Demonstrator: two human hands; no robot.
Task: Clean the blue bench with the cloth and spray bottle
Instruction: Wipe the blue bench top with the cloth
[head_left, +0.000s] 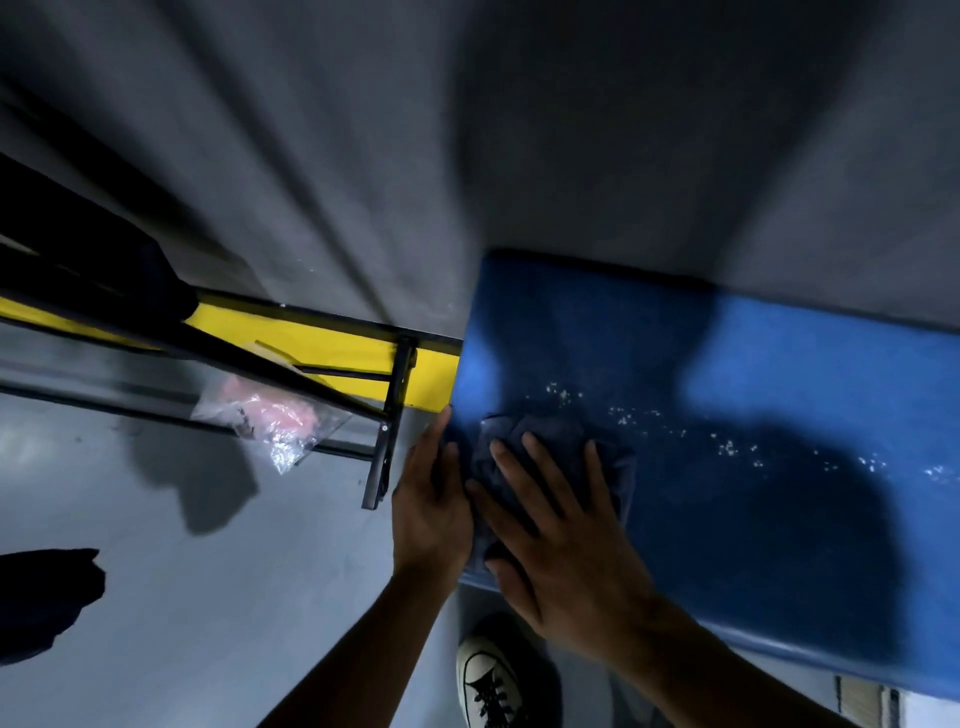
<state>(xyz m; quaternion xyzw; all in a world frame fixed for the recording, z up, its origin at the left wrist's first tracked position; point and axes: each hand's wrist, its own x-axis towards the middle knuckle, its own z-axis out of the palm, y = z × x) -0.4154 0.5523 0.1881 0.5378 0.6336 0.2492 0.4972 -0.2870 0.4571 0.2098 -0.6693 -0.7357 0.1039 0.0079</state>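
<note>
Right hand (558, 545): pressed flat, fingers spread, atop crumpled dark grey-blue cloth (550, 441); nothing clenched. Cloth: lay beneath that palm at left end of flat blue-painted bench (779, 364), with white specks (727, 447) scattered on bench surface just right of fingertips. Left hand (431, 499): lay open alongside, against bench's end edge, touching cloth's left side; spray bottle not seen.

No readable text, label, brand, number or sign shows on any surface in this dim, blurred head view
</note>
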